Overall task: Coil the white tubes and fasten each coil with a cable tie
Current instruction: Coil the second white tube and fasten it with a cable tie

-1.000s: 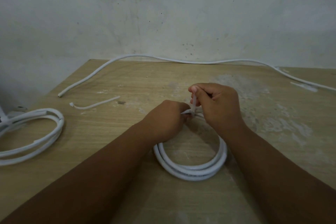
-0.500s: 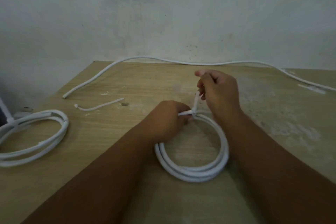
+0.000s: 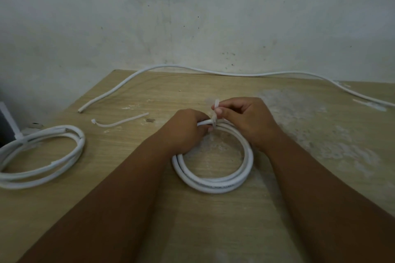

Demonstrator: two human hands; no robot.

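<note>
A coil of white tube (image 3: 213,183) lies on the wooden table (image 3: 128,177) in front of me. My left hand (image 3: 183,129) grips the coil's far side. A translucent cable tie (image 3: 214,117) wraps the tube there, its tail standing up. My right hand (image 3: 243,117) pinches that tail between thumb and fingers, just above the coil. A second coil (image 3: 40,156) lies at the left edge with a tie around it. One long uncoiled tube (image 3: 192,69) runs along the table's far edge by the wall.
A loose cable tie (image 3: 119,122) lies on the table between the left coil and my hands. A dark object with a white edge (image 3: 7,121) stands past the table's left edge. The wall rises directly behind the table.
My right hand, which had pulled the tie's tail up and away, has come back down close to the coil. The left hand has stayed on the coil.
</note>
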